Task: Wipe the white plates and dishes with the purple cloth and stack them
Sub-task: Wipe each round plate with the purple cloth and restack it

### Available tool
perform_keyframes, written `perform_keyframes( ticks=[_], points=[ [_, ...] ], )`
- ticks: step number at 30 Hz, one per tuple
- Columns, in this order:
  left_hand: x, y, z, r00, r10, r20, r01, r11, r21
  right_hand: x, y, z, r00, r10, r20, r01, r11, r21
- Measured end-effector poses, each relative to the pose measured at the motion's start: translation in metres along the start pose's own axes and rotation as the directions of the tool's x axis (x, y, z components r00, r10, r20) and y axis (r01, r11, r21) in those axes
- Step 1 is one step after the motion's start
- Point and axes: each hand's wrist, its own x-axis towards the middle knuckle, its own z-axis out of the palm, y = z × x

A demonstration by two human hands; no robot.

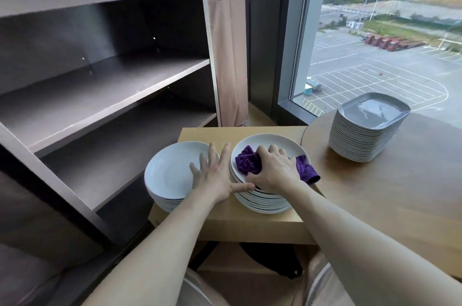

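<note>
Two stacks of round white plates stand on a small light-wood table (225, 220). On the top plate of the right stack (275, 143) lies the bunched purple cloth (247, 162), and my right hand (273, 170) grips it, pressing it onto the plate. My left hand (215, 173) lies flat with spread fingers between the stacks, its thumb against the right stack's near rim and its fingers over the edge of the left stack (170, 173).
A tall stack of squarish white dishes (367, 128) stands on the round wooden table (400, 193) at the right. A dark open shelf unit (100, 85) fills the left. A window (375, 43) lies behind.
</note>
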Motion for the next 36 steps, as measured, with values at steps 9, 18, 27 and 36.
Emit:
perform_keyframes(
  ticks=[9,18,27,36],
  points=[
    [-0.033,0.035,-0.016,0.755,0.62,-0.213,-0.448,0.725,0.523,-0.002,0.003,-0.022,0.997,-0.055,0.052,0.051,0.996,0.071],
    [-0.033,0.055,-0.018,0.809,0.581,0.086,-0.506,0.616,0.604,-0.017,0.04,-0.052,0.994,0.086,-0.072,-0.076,0.989,0.125],
    [-0.036,0.064,-0.028,0.797,0.589,0.132,-0.516,0.553,0.654,-0.048,0.061,-0.066,0.983,0.175,-0.053,-0.151,0.939,0.308],
    [-0.044,0.046,-0.064,0.632,0.775,0.027,-0.436,0.326,0.839,-0.053,0.048,-0.071,0.978,0.164,-0.132,-0.106,0.924,0.366]
  ],
)
